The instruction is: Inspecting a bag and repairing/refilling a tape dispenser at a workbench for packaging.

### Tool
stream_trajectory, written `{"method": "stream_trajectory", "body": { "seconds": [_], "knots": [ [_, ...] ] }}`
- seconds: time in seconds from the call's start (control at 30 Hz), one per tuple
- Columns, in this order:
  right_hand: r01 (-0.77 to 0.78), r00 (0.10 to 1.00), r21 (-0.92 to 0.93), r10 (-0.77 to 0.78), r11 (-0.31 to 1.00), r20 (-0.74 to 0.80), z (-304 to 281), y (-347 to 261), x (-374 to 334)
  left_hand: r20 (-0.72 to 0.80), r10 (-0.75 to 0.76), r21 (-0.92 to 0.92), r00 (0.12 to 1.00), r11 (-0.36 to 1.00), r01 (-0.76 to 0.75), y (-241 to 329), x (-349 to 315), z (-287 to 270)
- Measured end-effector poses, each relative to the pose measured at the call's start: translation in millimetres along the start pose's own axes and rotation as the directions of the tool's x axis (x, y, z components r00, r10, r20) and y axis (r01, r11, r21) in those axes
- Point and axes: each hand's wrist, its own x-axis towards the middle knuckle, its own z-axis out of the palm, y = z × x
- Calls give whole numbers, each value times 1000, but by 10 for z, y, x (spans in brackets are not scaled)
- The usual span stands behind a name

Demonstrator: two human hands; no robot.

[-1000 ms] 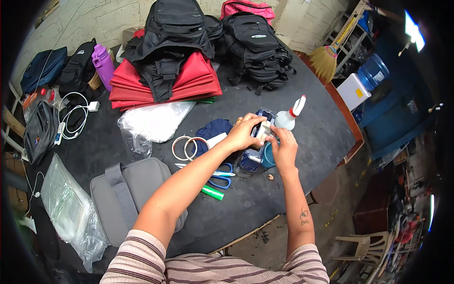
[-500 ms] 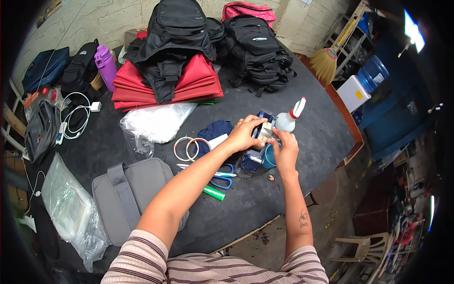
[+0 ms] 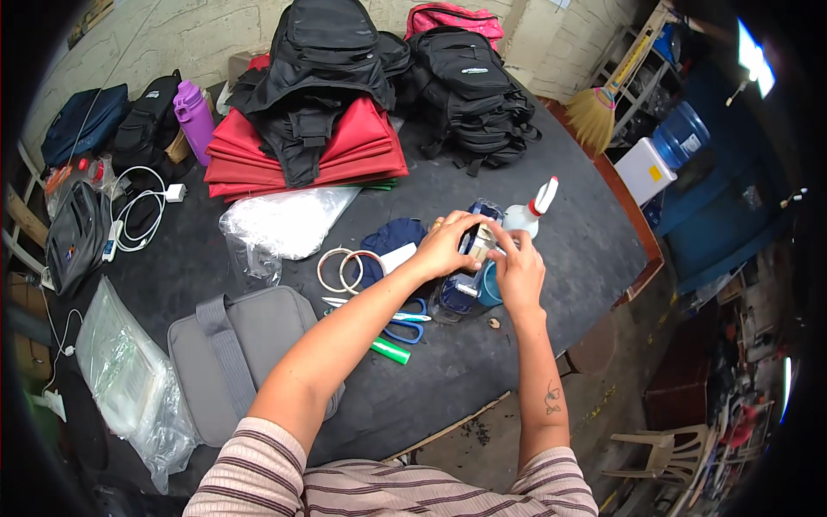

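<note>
Both of my hands meet over a dark blue and clear plastic container [image 3: 459, 291] on the black table. Between their fingertips is a small beige, boxy piece [image 3: 483, 247], partly covered by fingers. My left hand [image 3: 450, 245] is closed on its left side, thumb nearest me. From the right, my right hand [image 3: 520, 269] pinches at it with curled fingers. Under the right hand sits a teal cup [image 3: 491, 286], half hidden. A white spray bottle [image 3: 521, 221] with a red-and-white head stands just beyond. Blue-handled scissors [image 3: 412, 320] lie beside my left forearm.
Tape rolls [image 3: 339, 272], a navy cloth [image 3: 389, 239] and a green cylinder [image 3: 390, 350] lie left of the container. A grey bag [image 3: 258, 345] is nearer me. Black backpacks [image 3: 469, 95] and red folded material [image 3: 362, 142] are piled at the back.
My right hand has shifted slightly, its fingers reaching farther up over the beige piece. My left hand stays nearly where it was.
</note>
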Motion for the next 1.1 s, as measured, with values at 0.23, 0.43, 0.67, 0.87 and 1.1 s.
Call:
{"method": "stream_trajectory", "body": {
  "seconds": [0.23, 0.43, 0.67, 0.87, 1.1],
  "knots": [
    [257, 965, -156, -262, 954, -15, 11, 54, 1, 34, -24, -18, 999, 1000, 25, 81, -25, -39],
    [378, 917, -247, -397, 892, -31, 28, 94, 4, 4, 9, -64, 1000, 998, -9, 21, -87, -36],
    [94, 992, 216, -110, 972, 65, -82, -3, -196, 229, -160, -294, 960, 929, 225, 225, -771, -113],
    [81, 990, 245, -107, 966, 95, -485, -475, -236, -62, -257, -149, 964, 958, 246, 209, -958, 139],
    [-123, 977, 181, 88, 976, 194, -444, -291, -255, -53, -305, -174, 951, 940, 292, 308, -982, 150]
  ]
}}
